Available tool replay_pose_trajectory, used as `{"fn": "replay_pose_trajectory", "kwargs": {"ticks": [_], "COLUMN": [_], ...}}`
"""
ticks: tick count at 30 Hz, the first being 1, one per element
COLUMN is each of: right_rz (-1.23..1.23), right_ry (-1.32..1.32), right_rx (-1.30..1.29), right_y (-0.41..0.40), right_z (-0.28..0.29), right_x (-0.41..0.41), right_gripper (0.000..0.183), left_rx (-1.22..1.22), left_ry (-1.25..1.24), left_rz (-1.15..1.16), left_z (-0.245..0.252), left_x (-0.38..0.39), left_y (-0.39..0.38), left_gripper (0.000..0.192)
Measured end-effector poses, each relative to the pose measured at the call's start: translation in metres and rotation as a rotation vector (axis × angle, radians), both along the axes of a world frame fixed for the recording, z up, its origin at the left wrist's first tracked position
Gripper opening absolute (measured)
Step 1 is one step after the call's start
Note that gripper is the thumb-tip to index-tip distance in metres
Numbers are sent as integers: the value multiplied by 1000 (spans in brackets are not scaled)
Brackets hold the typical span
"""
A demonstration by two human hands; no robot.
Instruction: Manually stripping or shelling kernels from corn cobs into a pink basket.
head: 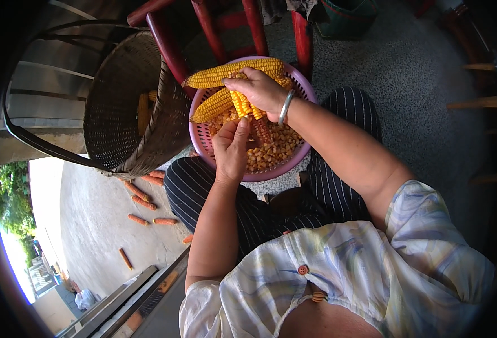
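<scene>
A partly shelled corn cob is gripped from above by my right hand, which has a metal bangle at its wrist. Rows of yellow kernels still cover part of it, and a reddish bare stretch shows lower down. My left hand pinches at its kernel edge with thumb and fingers; the fingertips are partly hidden. Beneath both hands, a pink plastic colander basket holds loose corn kernels. One full corn ear lies across its far side, and another corn ear rests at its left.
A woven basket with a tall handle leans at the left, with corn ears inside. Several stripped cobs lie on the concrete floor. A red wooden chair stands behind the colander, and a green bag sits beyond.
</scene>
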State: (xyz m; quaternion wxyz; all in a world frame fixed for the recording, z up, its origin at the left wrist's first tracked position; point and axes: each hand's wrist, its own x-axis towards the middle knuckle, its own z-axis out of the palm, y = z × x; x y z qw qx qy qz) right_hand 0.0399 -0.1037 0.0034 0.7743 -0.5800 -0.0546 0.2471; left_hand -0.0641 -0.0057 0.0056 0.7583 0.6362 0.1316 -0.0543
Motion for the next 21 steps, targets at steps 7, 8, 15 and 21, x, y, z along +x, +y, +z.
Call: {"fn": "replay_pose_trajectory", "kwargs": {"ticks": [7, 8, 15, 21], "right_rz": [12, 17, 32, 51], "right_ry": [49, 75, -71, -167], "right_rx": [32, 72, -53, -33], "right_y": [1, 0, 2, 7], "right_z": [4, 3, 0, -5], "right_x": [-4, -1, -2, -5], "right_gripper": [29, 27, 38, 46], "left_rx": [98, 68, -138, 5], "left_ry": [-13, -28, 111, 84], "left_rz": [65, 44, 111, 107], "left_z": [1, -3, 6, 1], "left_x": [0, -1, 3, 3], "left_y": [-2, 3, 0, -1], "left_gripper": [28, 26, 29, 33]}}
